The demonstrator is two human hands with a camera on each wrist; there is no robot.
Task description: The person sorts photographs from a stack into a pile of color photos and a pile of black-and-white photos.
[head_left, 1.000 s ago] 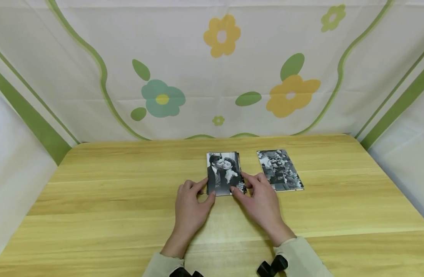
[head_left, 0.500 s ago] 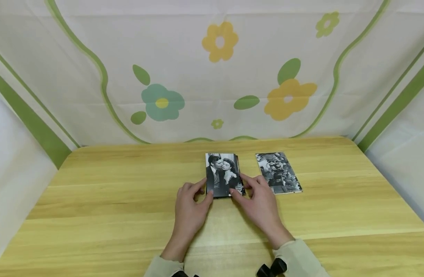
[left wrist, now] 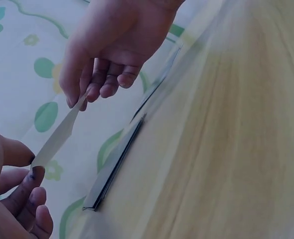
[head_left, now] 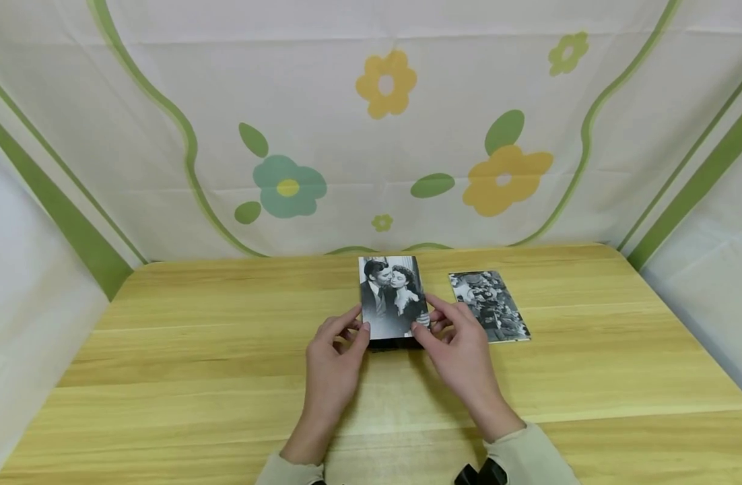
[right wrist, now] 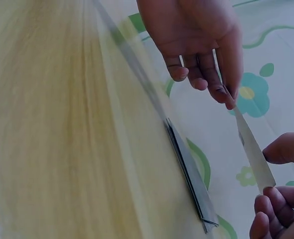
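Observation:
A black-and-white photo card (head_left: 390, 296) of a couple is held above the table by both hands. My left hand (head_left: 333, 367) pinches its lower left edge between thumb and fingers. On the lower right edge, my right hand (head_left: 463, 364) does the same. Both wrist views show the card edge-on and apart from the stack of cards (left wrist: 114, 167) lying under it; from the head only the stack's dark front strip shows. To the right of my right hand lies another black-and-white photo (head_left: 491, 306) of a crowd, flat on the wood.
The wooden table (head_left: 195, 377) runs back to a white cloth (head_left: 341, 101) printed with flowers and green lines, which hangs behind it. More cloth flanks both sides. Black straps with small devices (head_left: 481, 473) sit at the wrists.
Both hands have lifted the couple photo off the stack, where it lay before. The crowd photo has stayed in place on the table; the camera view has shifted slightly.

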